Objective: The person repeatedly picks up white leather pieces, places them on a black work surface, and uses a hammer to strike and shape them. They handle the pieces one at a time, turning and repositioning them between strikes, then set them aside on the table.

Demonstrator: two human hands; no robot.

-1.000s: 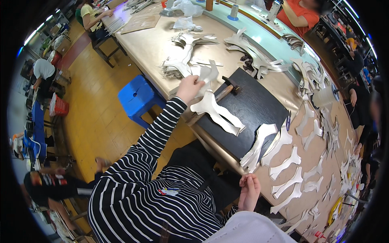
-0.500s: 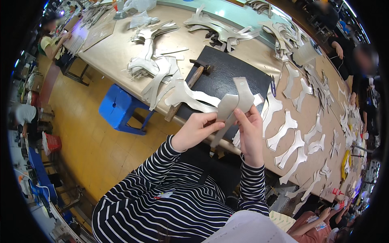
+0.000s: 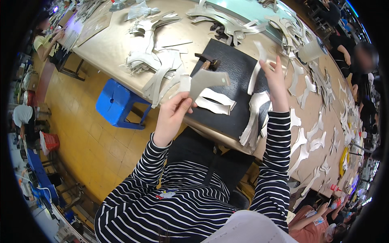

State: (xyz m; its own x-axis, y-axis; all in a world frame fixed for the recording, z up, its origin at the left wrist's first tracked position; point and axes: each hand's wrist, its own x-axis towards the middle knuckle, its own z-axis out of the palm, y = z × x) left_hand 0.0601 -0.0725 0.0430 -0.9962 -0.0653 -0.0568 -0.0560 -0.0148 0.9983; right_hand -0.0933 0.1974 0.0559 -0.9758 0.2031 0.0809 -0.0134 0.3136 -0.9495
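Note:
My left hand (image 3: 177, 111) pinches a flat, pale grey cut piece (image 3: 207, 81) by its near end, held over the left part of a black board (image 3: 227, 54). My right hand (image 3: 274, 81) is raised above the board's right edge, with thumb and fingers apart. Beside its thumb is a narrow, curved off-white strip (image 3: 256, 69); whether they touch is unclear. Two pale curved strips (image 3: 216, 106) are on the board below the held piece. Near the board's right edge is a stack of similar pieces (image 3: 253, 117). Behind the held piece, a hammer (image 3: 208, 60) is partly hidden.
Heaps of pale cut pieces (image 3: 150, 58) cover the table's left, and more (image 3: 302, 148) lie spread on the right. A white tub (image 3: 312, 50) stands at the far right. A blue stool (image 3: 117, 103) is left of the table. Other people are around.
My hands have moved apart: the left goes left with the grey piece, the right goes up and right. The narrow strip now appears beside the right thumb. The hammer's handle is now mostly covered.

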